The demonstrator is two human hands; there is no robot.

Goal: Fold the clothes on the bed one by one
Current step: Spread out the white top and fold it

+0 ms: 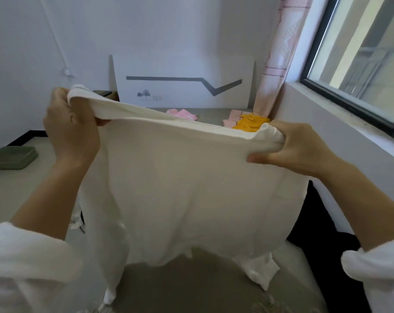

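I hold a white garment up in the air over the bed, stretched between both hands. My left hand grips its top edge at the upper left, the cloth bunched in my curled fingers. My right hand grips the top edge at the right, slightly lower. The garment hangs down and its lower edge trails near the grey sheet. It hides most of the bed's middle.
Pink clothes and a yellow garment lie at the bed's far end by the white headboard. A dark garment lies at the right beside the wall under the window. A green tray sits on the floor at left.
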